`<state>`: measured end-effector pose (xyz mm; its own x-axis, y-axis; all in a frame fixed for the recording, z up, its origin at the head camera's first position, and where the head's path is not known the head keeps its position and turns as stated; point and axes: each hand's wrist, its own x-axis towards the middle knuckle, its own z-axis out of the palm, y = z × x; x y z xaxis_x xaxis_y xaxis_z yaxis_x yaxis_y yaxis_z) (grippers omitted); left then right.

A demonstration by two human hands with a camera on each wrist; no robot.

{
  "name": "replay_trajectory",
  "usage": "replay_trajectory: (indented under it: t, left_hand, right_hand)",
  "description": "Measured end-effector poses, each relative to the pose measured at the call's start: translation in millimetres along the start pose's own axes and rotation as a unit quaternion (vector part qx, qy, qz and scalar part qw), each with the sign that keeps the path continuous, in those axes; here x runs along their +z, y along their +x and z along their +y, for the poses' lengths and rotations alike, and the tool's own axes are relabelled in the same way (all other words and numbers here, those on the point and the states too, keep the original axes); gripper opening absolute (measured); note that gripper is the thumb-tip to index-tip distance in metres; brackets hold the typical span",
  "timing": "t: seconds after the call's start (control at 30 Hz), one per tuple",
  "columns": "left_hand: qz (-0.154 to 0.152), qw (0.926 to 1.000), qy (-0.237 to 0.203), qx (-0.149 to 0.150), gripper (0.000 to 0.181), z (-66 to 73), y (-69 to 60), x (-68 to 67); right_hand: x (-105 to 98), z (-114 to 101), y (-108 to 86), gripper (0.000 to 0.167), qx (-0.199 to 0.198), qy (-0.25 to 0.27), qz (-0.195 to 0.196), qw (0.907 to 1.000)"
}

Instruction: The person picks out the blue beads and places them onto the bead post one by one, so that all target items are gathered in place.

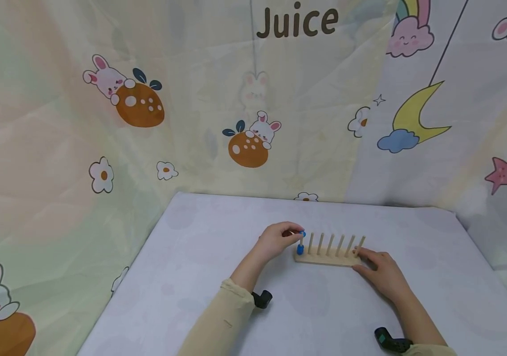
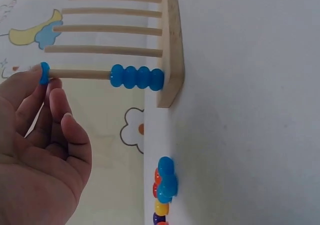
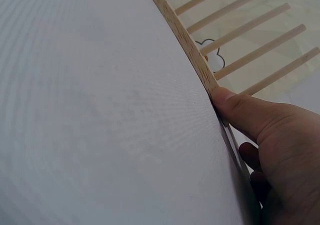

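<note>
- Clearly, the left hand (image 1: pixel 277 238) pinches a small, round, glossy blue bead (image 2: pixel 45 73) between thumb and fingertips, the remaining fingers curling loosely beneath.
- The pinched bead sits at the top of the end peg; whether the wood passes through it cannot be told.
- Straight below that pinch, a stack of four round, shiny blue beads (image 2: pixel 136 77) rests on the same peg, down against the base, with a bare length of wood between.
- To the right of the left hand's hold, six more pegs rise bare from the long, pale, wooden pegboard (image 1: pixel 329 260), which lies between the two hands.
- The right hand (image 1: pixel 383 272) grips the pegboard's far end from that pinch, thumb on the near edge, fingers reaching behind the last peg.
- Lower than the left hand's grip, past the board's near end, loose glossy beads in blue, red, yellow and purple (image 2: pixel 167 180) lie on the white-covered table (image 1: pixel 315 311).
- Behind each grip, at the wrist, a small black device shows beside a cream sleeve (image 1: pixel 219 319).
</note>
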<state>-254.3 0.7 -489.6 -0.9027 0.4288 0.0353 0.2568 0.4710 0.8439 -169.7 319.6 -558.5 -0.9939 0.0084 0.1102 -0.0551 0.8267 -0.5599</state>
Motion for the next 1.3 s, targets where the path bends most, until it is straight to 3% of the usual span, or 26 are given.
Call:
replay_trajectory:
  t: [0.2, 0.47, 0.83, 0.93, 1.3]
  left_hand:
    - [-0.019, 0.9998, -0.006, -0.003, 0.022, -7.2, -2.3, 3.3]
    - [-0.041, 0.9987, 0.026, -0.013, 0.029, -17.9, -5.7, 8.6]
    - [-0.047, 0.998, 0.042, -0.009, 0.029, -28.4, -10.3, 8.2]
    - [-0.04, 0.9984, 0.037, -0.015, 0.029, -31.8, -12.4, 5.6]
    - [0.03, 0.9983, 0.037, -0.035, 0.021, -60.5, -23.9, -15.2]
  right_hand:
    - [1, 0, 0.1, 0.063, -0.001, -0.001, 0.001, 1.0]
    - [2, 2, 1.3, 0.063, 0.0, -0.004, 0.001, 1.0]
    - [1, 0, 0.0, 0.063, -0.002, -0.004, 0.0, 1.0]
    - [1, 0, -0.6, 0.063, -0.002, -0.003, 0.001, 1.0]
    - [1, 1, 0.0, 0.064, -0.001, -0.004, -0.001, 1.0]
